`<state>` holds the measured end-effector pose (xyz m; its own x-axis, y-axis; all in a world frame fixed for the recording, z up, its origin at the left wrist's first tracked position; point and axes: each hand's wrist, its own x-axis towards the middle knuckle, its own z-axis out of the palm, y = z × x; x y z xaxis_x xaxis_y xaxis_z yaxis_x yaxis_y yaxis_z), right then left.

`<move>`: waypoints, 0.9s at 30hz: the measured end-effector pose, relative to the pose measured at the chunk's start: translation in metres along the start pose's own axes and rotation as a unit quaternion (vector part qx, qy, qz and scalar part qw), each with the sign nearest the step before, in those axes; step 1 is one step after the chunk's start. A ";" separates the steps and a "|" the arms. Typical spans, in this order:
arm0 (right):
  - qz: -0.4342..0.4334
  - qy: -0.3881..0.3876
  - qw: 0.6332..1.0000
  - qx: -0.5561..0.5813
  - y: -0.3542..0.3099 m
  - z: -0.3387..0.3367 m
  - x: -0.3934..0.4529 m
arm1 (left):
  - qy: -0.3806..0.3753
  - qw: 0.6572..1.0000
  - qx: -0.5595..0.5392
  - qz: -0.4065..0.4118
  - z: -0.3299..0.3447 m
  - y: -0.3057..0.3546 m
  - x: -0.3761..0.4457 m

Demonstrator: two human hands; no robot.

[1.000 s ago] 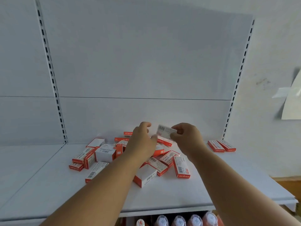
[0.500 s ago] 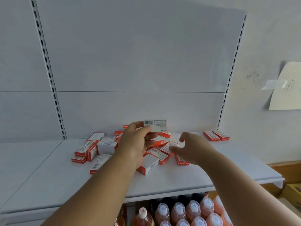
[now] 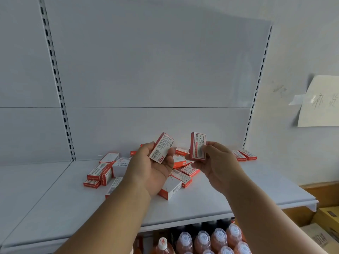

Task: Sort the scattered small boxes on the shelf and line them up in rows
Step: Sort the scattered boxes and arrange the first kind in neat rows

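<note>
Several small red-and-white boxes (image 3: pixel 100 172) lie scattered in a heap on the white shelf (image 3: pixel 211 200). My left hand (image 3: pixel 152 167) holds one box (image 3: pixel 161 147) tilted above the heap, barcode side towards me. My right hand (image 3: pixel 217 162) pinches a second box (image 3: pixel 197 146) upright, just to the right of the first. Two boxes (image 3: pixel 244 155) lie side by side at the shelf's back right, apart from the heap. A larger white box with a red corner (image 3: pixel 171 187) sits at the front of the heap, partly hidden by my left wrist.
Slotted uprights (image 3: pixel 60 99) flank the white back panel. Below the shelf stand several bottles of orange-red liquid with white caps (image 3: pixel 201 239). A taped paper note (image 3: pixel 319 101) hangs on the right wall. Cardboard cartons (image 3: pixel 328 217) sit on the floor at lower right.
My right hand has picked a box from the heap and raised it upright. My left hand has turned its box from level to tilted. The camera has tipped down, showing more bottles.
</note>
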<state>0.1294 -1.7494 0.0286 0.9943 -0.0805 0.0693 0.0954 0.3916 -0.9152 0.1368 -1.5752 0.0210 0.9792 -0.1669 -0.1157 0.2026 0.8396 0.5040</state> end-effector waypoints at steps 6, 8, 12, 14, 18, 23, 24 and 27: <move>0.001 -0.036 0.999 0.030 -0.005 0.012 -0.010 | 0.020 1.000 0.017 0.003 -0.001 0.008 -0.005; 0.012 -0.038 0.999 0.028 -0.006 0.010 -0.010 | 0.026 0.999 0.039 0.017 0.001 0.008 -0.007; 0.012 -0.052 0.998 0.025 -0.008 0.004 -0.009 | 0.022 0.983 0.159 0.089 0.000 0.001 -0.004; 0.000 -0.049 0.999 0.013 -0.010 -0.001 -0.010 | 0.030 0.967 0.217 0.126 0.004 -0.005 -0.001; -0.030 0.015 0.994 -0.106 -0.017 -0.022 -0.009 | 0.020 0.950 0.278 0.140 0.014 -0.025 0.008; -0.062 0.062 0.982 -0.168 -0.036 -0.071 0.000 | 0.026 0.928 0.358 0.101 0.033 -0.065 0.027; -0.068 0.067 0.979 -0.180 -0.041 -0.084 0.003 | 0.015 0.925 0.369 0.087 0.040 -0.074 0.032; -0.077 0.087 0.965 -0.234 -0.060 -0.130 0.016 | -0.006 0.904 0.422 0.068 0.067 -0.108 0.052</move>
<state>0.1335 -1.8934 0.0332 0.9433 -0.2740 0.1874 0.1686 -0.0908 -0.9815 0.1669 -1.7090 0.0185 0.9949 -0.1010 0.0028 0.0135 0.1608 0.9869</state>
